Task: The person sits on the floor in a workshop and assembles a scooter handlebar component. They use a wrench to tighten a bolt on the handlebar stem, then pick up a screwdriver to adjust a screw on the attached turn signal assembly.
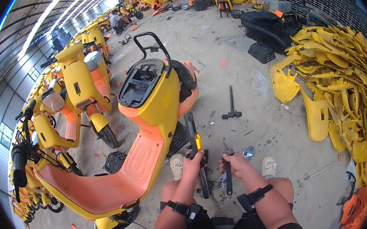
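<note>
- Our left hand [193, 165] is wrapped tight around a long black tool with a yellow band [197, 150]. The tool stands almost straight up, just beside the yellow and orange scooter [148, 118].
- Our right hand [238, 164] is closed around a short dark handle [228, 176] that points down at the floor.
- A grey wrench [248, 152] lies on the concrete floor [231, 57] near our right hand.
- A big heap of yellow plastic covers [340, 86] sits far off on our right.
- More yellow scooters [83, 80] stand in a row on our left.
</note>
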Available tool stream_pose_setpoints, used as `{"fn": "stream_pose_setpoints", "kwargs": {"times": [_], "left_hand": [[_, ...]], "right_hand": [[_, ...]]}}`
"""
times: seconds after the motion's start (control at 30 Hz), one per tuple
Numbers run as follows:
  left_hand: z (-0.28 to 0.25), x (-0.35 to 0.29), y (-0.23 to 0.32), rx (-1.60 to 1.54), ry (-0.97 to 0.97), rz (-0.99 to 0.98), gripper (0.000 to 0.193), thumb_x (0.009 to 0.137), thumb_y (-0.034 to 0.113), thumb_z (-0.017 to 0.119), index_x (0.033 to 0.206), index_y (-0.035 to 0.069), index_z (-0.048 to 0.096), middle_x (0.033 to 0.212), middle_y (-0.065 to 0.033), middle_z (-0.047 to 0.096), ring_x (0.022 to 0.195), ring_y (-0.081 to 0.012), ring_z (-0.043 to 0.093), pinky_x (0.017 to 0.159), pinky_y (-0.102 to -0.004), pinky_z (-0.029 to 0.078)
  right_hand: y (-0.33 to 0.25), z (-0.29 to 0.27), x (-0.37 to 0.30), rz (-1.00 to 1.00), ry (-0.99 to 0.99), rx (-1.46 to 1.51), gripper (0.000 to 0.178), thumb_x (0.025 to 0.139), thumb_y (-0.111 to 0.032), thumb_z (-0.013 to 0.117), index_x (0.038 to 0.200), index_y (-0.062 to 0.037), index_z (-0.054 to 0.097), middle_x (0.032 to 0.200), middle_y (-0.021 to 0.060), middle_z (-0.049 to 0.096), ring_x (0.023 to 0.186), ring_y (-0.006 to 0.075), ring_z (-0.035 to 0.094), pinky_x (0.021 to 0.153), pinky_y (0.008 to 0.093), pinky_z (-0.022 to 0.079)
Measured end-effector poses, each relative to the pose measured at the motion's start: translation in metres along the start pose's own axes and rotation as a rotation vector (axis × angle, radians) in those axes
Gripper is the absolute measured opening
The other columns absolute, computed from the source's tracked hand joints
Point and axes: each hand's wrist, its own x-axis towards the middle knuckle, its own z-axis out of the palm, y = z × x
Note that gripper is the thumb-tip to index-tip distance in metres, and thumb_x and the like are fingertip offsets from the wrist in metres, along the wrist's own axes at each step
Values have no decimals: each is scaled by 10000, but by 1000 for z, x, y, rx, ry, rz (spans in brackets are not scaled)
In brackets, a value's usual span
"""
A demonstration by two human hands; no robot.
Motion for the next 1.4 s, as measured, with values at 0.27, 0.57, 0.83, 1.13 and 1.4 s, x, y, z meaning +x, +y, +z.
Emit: {"fn": "stream_pose_setpoints", "kwargs": {"times": [0.27,0.57,0.83,1.13,1.4], "left_hand": [[-3,8,1,-60,1,-43,280,894,225,710,1078,73,564,900,-10,609,811,-123,606,665,-323,543],[5,5,5,-13,-17,34,268,893,200,710,1078,56,579,845,-30,625,740,-131,616,604,-296,539],[12,5,4,-57,-113,129,235,923,167,676,1079,34,560,883,-58,634,745,-138,626,646,-294,552],[15,9,7,-129,-174,220,261,906,112,680,1119,-5,587,917,-86,676,768,-162,657,702,-307,576],[16,20,5,-4,-187,194,358,898,76,647,1224,-28,541,1146,-140,631,946,-204,639,726,-365,597]], "right_hand": [[-20,4,-40,-183,2,-184,142,1003,-103,523,1068,24,530,995,157,686,728,190,623,624,332,515],[-27,20,-51,-206,-95,-257,152,992,-74,515,1120,3,544,1036,160,699,706,169,617,638,307,499],[-30,13,-48,-280,-164,-445,179,985,-121,548,1130,-16,543,1005,125,698,700,139,603,607,287,490],[-22,18,-42,-755,185,-1041,299,963,-272,598,976,20,535,785,251,646,749,444,626,659,509,484],[-33,24,-45,-848,261,-1093,292,958,-268,595,953,12,515,750,258,635,758,490,608,663,553,471]]}}
